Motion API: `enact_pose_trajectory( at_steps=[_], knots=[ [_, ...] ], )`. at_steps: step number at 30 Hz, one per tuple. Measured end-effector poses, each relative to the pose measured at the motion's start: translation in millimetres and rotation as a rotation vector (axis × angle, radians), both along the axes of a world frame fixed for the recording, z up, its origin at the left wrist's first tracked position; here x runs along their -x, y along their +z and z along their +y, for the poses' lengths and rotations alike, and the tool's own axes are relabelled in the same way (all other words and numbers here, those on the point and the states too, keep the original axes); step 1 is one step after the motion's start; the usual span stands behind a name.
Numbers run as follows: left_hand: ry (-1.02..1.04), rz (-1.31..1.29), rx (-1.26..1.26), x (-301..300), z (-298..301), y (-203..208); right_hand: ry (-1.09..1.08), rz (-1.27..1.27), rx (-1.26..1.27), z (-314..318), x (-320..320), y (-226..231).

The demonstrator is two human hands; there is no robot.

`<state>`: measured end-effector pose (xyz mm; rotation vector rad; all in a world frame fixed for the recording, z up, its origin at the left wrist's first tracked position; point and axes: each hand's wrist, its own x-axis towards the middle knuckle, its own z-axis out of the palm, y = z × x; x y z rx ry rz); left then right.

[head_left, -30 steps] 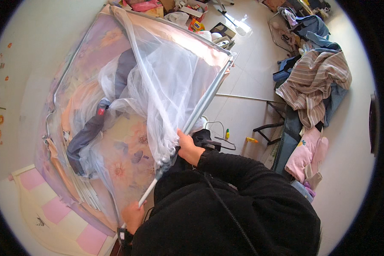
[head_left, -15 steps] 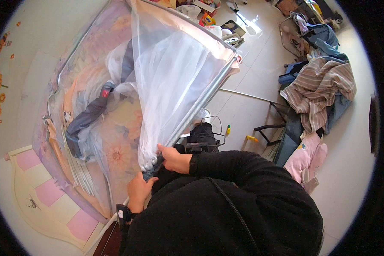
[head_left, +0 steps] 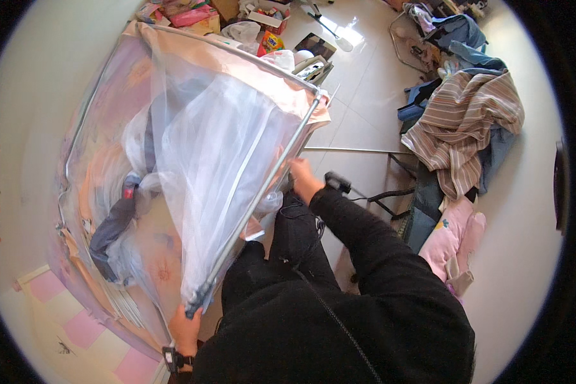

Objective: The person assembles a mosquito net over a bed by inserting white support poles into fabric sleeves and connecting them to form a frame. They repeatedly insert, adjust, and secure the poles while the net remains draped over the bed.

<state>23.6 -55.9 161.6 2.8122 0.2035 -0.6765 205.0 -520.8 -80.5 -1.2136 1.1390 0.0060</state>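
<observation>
White sheer mosquito netting (head_left: 217, 147) spreads over a floral bed on the left. A grey metal pole (head_left: 262, 185) slants along its near right side. At the pole's lower end, by a dark corner piece, my left hand (head_left: 185, 329) is closed around the gathered netting and the pole end. My right hand (head_left: 306, 180) is beside the pole's right side, fingers curled; what they grip, if anything, is hidden. Under the netting lies a twisted dark grey cloth (head_left: 118, 221) with a small red tag.
A cream and pink headboard (head_left: 89, 320) stands at lower left. Boxes and bags (head_left: 259, 29) crowd beyond the bed's far edge. To the right, a striped brown cloth (head_left: 470, 128) and pink clothing (head_left: 454, 237) hang over a dark-legged piece of furniture. Tiled floor (head_left: 358, 121) lies between.
My hands have moved apart: the left down and left, the right up and right along the pole. The netting is more spread out, and the view has shifted.
</observation>
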Motion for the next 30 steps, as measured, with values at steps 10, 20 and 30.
enact_pose_trajectory(
  at_steps=[10, 20, 30],
  knots=[
    [-0.001, 0.296, -0.324, -17, -40, 43, -0.074, 0.075, 0.211, -254, -164, -141],
    [0.328, 0.329, -0.458, -51, -78, -40, 0.017, -0.015, -0.477, -291, -200, -159],
    [-0.039, 0.236, 0.026, -193, -226, -151, 0.088, -0.119, -0.384, -272, -173, -134]
  ],
)
